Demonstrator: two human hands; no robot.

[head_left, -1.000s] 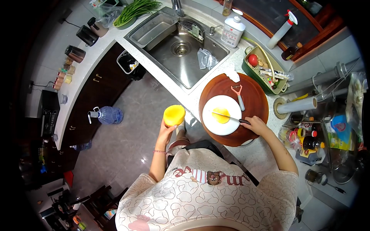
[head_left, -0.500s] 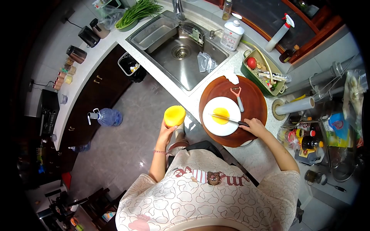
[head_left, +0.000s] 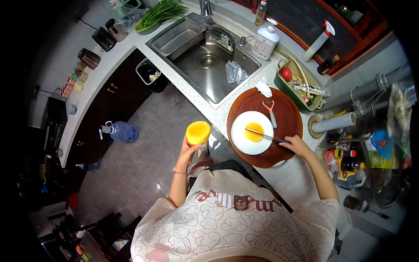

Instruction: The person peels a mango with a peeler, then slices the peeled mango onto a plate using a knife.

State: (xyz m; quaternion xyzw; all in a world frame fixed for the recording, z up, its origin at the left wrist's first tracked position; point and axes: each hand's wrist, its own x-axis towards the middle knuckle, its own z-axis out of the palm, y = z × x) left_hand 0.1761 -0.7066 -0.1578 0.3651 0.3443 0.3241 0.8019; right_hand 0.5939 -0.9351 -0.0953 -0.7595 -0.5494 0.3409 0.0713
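My left hand (head_left: pixel 188 151) is wrapped around a thick piece of yellow fruit (head_left: pixel 198 132), perhaps mango, its flat cut face turned up. It is held over the floor, just off the counter edge. In my right hand (head_left: pixel 297 146) is a knife (head_left: pixel 271 138), gripped by its dark handle. Its blade lies across a round yellow fruit slice (head_left: pixel 253 133) on a white plate (head_left: pixel 241 143). Whether the blade presses into the slice, I cannot tell. The plate rests on a round brown board (head_left: pixel 286 126), with an orange-and-grey peeler (head_left: pixel 271 112) beyond it.
A crumpled white tissue (head_left: pixel 263 88) lies by the board's far edge. Behind stands a green basket (head_left: pixel 288 89) holding a tomato and other food. A steel sink (head_left: pixel 214 85) with a plastic bag is to the left, and a bin (head_left: pixel 150 78) stands below the counter.
My right hand has pulled the knife back to the right, and the slice has shifted slightly that way on the plate. The fruit in my left hand has stayed nearly still.
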